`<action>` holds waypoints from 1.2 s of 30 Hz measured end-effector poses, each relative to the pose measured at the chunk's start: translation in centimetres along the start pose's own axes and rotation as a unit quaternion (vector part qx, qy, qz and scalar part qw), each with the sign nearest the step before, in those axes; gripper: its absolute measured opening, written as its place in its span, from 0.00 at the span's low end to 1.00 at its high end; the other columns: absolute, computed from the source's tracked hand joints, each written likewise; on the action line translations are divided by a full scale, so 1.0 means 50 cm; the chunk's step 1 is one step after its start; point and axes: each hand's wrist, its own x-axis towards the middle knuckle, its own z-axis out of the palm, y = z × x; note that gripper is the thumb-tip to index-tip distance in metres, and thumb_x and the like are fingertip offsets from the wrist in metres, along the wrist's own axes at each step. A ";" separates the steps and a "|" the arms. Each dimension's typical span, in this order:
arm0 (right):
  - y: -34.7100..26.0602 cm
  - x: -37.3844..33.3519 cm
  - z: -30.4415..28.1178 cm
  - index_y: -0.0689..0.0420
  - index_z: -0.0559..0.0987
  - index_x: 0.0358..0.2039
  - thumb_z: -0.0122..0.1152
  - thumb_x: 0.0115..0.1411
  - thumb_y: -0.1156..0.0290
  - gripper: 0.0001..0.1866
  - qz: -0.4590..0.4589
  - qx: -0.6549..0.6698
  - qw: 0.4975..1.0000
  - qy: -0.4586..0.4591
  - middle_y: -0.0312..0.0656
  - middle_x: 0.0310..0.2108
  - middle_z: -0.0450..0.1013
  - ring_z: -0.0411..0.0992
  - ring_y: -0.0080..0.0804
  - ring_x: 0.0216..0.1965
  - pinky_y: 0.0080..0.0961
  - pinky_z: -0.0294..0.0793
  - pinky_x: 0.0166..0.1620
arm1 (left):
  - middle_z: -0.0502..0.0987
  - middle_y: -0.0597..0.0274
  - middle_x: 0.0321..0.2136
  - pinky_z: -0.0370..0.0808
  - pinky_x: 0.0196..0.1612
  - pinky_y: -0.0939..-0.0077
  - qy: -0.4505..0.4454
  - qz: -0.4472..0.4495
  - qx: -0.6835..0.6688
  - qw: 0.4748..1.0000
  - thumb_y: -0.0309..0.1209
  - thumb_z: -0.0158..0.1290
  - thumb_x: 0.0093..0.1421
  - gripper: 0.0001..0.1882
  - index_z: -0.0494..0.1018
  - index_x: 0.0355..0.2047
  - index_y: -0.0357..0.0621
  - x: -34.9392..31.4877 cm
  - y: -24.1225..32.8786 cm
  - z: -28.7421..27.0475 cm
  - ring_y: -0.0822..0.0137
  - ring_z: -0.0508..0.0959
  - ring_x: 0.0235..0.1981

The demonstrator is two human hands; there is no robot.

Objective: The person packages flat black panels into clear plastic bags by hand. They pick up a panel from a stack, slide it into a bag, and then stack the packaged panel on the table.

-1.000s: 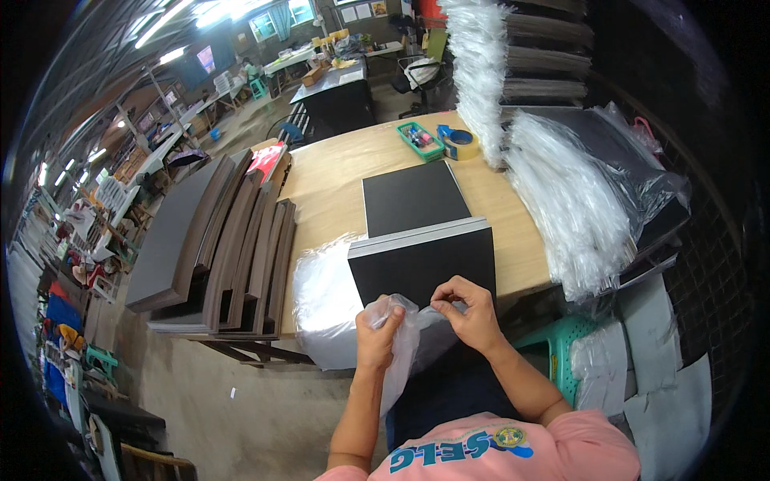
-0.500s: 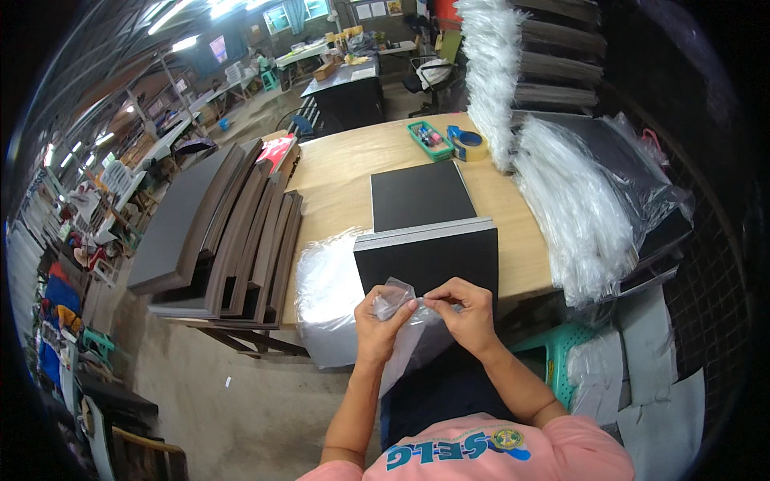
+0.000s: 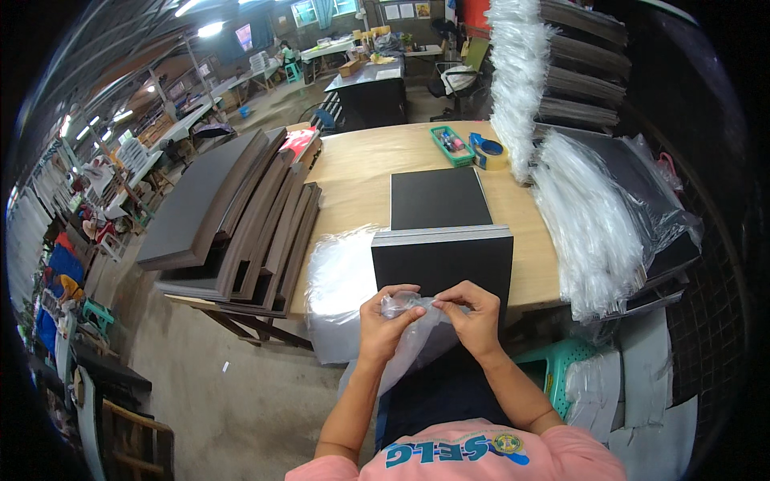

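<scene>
Workshop with a round wooden table [image 3: 365, 172]: both hands, left hand [image 3: 383, 322] and right hand [image 3: 475, 317], pinch a crinkled clear plastic bag [image 3: 413, 341] just below a black rectangular board [image 3: 442, 260]; thin film may tear if tugged apart.

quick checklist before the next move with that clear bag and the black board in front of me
1. Both hands on the clear plastic bag: ok, left hand and right hand pinch its top edge.
2. Bag mouth opened: cannot tell, the film is bunched between the fingers.
3. Black board within reach: ok, it stands at the near table edge just beyond the hands.
4. Second black board out of the way: ok, it lies flat on the wooden table behind.
5. Spare bags at hand: ok, a stack of clear bags lies to the right.
6. Bag free of the board: cannot tell, its lower part hangs in front of the board.
</scene>
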 end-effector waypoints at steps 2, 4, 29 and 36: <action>0.004 0.004 0.004 0.61 0.77 0.28 0.65 0.50 0.79 0.05 -0.037 0.017 0.999 0.023 0.38 0.23 0.74 0.73 0.24 0.26 0.20 0.72 0.32 | 0.78 0.61 0.34 0.72 0.39 0.81 0.000 0.019 0.045 0.999 0.24 0.63 0.49 0.17 0.76 0.40 0.35 0.002 0.006 -0.005 0.73 0.75 0.34; 0.013 0.011 0.013 0.61 0.76 0.27 0.63 0.52 0.80 0.03 -0.068 0.065 0.995 0.023 0.37 0.22 0.73 0.72 0.24 0.25 0.19 0.72 0.31 | 0.77 0.63 0.30 0.71 0.36 0.82 -0.024 0.001 0.033 0.999 0.30 0.60 0.53 0.13 0.76 0.37 0.35 0.002 0.003 -0.010 0.74 0.74 0.32; 0.182 -0.066 -0.187 0.63 0.75 0.38 0.48 0.64 0.61 0.16 0.283 0.432 0.701 -0.492 0.44 0.28 0.76 0.75 0.35 0.28 0.36 0.74 0.30 | 0.78 0.56 0.24 0.72 0.37 0.73 -0.425 0.069 -0.314 0.846 0.39 0.55 0.59 0.15 0.76 0.29 0.37 -0.060 -0.013 -0.173 0.66 0.76 0.29; 0.201 -0.036 -0.183 0.62 0.80 0.35 0.68 0.47 0.65 0.16 0.008 0.635 0.619 -0.462 0.46 0.26 0.78 0.76 0.43 0.28 0.38 0.74 0.41 | 0.76 0.54 0.38 0.73 0.41 0.68 -0.232 0.009 -0.553 0.800 0.48 0.50 0.60 0.22 0.72 0.40 0.40 -0.066 -0.025 -0.147 0.60 0.77 0.35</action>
